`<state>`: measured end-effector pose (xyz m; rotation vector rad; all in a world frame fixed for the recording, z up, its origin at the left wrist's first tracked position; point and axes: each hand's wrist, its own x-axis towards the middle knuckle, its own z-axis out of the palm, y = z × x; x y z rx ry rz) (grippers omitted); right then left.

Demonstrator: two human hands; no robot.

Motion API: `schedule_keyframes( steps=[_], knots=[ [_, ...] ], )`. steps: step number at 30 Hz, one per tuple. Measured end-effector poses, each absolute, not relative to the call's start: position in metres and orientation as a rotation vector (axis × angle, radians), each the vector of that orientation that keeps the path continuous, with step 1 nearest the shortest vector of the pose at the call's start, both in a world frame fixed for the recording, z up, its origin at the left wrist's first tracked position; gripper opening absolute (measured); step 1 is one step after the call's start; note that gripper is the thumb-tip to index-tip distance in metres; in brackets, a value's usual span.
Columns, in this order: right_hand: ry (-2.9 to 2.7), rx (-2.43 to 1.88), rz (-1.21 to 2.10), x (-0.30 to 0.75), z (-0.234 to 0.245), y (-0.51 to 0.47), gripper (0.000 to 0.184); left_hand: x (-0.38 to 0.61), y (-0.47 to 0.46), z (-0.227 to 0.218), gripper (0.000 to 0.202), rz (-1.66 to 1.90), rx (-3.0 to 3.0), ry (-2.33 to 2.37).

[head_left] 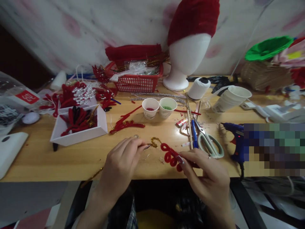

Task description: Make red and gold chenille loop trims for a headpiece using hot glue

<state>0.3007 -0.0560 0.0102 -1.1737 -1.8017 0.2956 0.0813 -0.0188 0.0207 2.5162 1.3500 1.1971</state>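
Near the front edge of the table, my right hand (pixel 205 175) is closed around a red pipe cleaner piece (pixel 168 157) bent into a row of round loops. My left hand (pixel 127 156) pinches a gold tinsel pipe cleaner (pixel 156 141), which curls between the two hands and meets the tip of the red loops. Another length of gold tinsel (pixel 96 173) shows behind my left wrist; whether it is the same strand I cannot tell. Just beyond my left hand lies a red and gold pipe cleaner piece (pixel 128 124).
Two paper cups (pixel 150 109) of red and green beads stand behind my hands. Green-handled scissors (pixel 209 143), a blue pen (pixel 194 133) and a blue glue gun (pixel 234 136) lie to the right. A white box (pixel 79 138) sits left; a red basket (pixel 135 83) and foam head (pixel 188 57) are behind.
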Motion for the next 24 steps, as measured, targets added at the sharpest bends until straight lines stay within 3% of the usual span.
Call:
schedule_keyframes(
  steps=[24],
  knots=[
    [-1.815, -1.204, 0.275, 0.302, 0.0099, -0.0576, 0.011, 0.0805, -0.0207, 0.0294, 0.002, 1.211, 2.531, 1.316]
  ],
)
